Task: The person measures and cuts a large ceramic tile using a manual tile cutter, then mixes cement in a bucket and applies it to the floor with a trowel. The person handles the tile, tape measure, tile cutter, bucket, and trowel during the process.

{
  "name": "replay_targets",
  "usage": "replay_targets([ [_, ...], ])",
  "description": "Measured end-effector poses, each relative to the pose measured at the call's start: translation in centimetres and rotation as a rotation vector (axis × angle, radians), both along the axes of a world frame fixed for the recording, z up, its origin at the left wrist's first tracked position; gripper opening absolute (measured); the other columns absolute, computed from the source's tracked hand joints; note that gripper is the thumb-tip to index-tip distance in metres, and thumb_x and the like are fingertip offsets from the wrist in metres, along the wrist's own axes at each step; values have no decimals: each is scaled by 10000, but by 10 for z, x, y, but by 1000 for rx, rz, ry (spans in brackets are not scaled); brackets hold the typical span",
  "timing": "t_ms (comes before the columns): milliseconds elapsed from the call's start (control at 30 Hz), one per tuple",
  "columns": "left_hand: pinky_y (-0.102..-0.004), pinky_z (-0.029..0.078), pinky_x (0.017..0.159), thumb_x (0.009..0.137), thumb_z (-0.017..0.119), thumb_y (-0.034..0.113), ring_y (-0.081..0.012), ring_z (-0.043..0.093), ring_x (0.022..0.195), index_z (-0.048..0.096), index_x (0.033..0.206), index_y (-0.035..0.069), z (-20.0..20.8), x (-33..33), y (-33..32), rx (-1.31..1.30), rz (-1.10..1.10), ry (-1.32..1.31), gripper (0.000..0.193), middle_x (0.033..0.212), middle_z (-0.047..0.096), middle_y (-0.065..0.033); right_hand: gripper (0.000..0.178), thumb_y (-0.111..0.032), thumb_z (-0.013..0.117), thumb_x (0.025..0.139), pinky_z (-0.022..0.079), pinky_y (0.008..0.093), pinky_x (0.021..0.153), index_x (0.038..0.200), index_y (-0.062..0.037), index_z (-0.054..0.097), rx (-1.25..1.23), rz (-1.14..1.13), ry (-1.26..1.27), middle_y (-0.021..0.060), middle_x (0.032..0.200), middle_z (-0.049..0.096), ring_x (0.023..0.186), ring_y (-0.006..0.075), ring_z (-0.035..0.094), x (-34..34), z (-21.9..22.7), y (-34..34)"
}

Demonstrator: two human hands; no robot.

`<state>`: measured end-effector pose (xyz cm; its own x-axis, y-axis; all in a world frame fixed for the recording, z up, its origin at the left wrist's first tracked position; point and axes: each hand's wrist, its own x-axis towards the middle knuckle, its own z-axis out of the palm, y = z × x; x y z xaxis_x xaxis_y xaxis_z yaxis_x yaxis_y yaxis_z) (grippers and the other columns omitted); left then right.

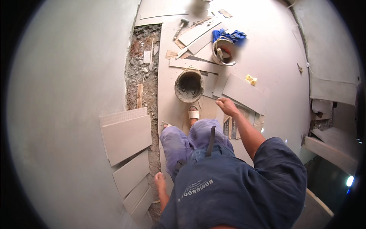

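Where tiles (244, 93) lie, pale floor (282, 65), rubble strip (146, 79), wall (68, 95)

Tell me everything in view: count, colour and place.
Mortar bucket: one, grey, ahead of feet
Second bucket: one, whitish, farther right
Crumpled sheet: one, blue, beside second bucket
Mallet: one, dark-headed, far ahead
Packet: one, yellow, beyond loose tiles
Loose tiles: several, beige, ahead, right
Stacked tiles: several, beige, left
Rubble strip: one, brownish, left
Wall: one, grey, left
Floor: one, pale, right
Shirt: one, dark blue, bottom
Trousers: one, purplish, centre
Sandals: two, whitish, on feet
Left hand: one, near stacked tiles
Right hand: one, above loose tiles
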<state>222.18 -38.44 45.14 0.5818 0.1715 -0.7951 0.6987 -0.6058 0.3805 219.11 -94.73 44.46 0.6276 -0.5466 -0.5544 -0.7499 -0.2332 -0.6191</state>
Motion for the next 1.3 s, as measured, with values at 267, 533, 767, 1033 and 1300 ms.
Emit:
replay_targets([
  [267, -334, 491, 775, 921, 488, 302, -258, 649, 867, 551, 1135, -55, -47, 139, -68, -52, -125, -66, 421, 1017, 641, -174, 445, -359, 540, 856, 443, 391, 915, 1102, 2, 626, 139, -138, 252, 218, 1075, 632, 1050, 346, 587, 8, -37, -4],
  [533, -413, 420, 916, 905, 505, 327, -337, 577, 1052, 539, 1180, -10, -91, 238, -206, 50, -625, -162, 436, 1109, 614, -206, 492, -337, 575, 843, 425, 391, 944, 1177, 24, 561, -82, -338, 254, 261, 1127, 591, 1090, 354, 562, 56, -94, -97],
  [767, -465, 256, 1046, 872, 550, 339, -351, 435, 1213, 425, 1299, 18, -180, 217, -297, 116, -930, -217, 548, 1265, 499, -207, 521, -175, 550, 833, 412, 447, 952, 1315, -41, 404, -505, -200, 291, 233, 1212, 504, 1145, 384, 480, 132, -224, -251],
  [1033, -526, 233, 1062, 810, 589, 287, -336, 410, 1247, 442, 1261, 5, -210, 202, -294, 291, -970, -282, 552, 1286, 486, -183, 534, -51, 536, 739, 385, 360, 1007, 1272, -67, 491, -300, -7, 138, 192, 1256, 523, 1175, 321, 494, 180, -367, -393],
  [1300, -494, 272, 1037, 826, 586, 269, -378, 419, 1226, 461, 1239, -18, -209, 198, -317, 310, -961, -320, 518, 1287, 477, -222, 348, -141, 675, 769, 481, 339, 816, 1096, -54, 590, -265, -14, 220, 130, 994, 634, 881, 234, 618, 153, -365, -409],
])
